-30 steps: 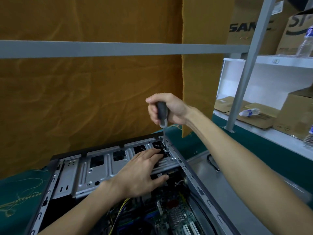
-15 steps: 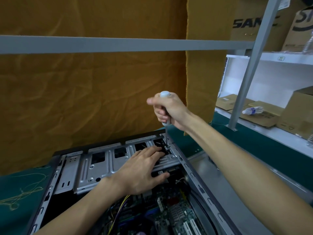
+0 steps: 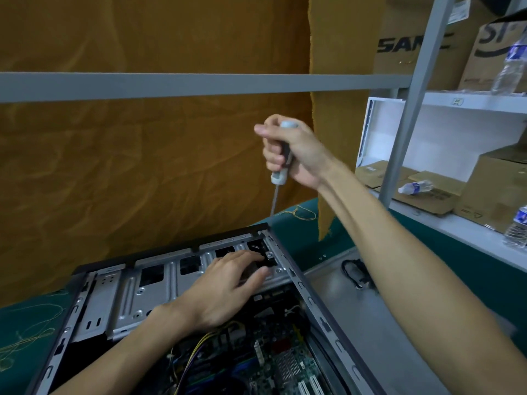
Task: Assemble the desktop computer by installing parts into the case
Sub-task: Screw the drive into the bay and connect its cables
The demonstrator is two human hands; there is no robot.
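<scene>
Head view: an open computer case (image 3: 328,309) lies on its side on the green counter (image 3: 445,269). The left hand (image 3: 225,289), fingers spread flat, presses a drive bracket (image 3: 159,295), likely steadying it. The right hand (image 3: 296,152) grips one screwdriver (image 3: 281,163) upright, tip raised above the case corner. Three water bottles stand or lie on the shelves

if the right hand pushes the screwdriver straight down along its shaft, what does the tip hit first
Probably the far right corner of the computer case, near its top rail. The right hand holds the screwdriver raised, tip above the corner; depth is unclear, so it could miss just behind.
</scene>
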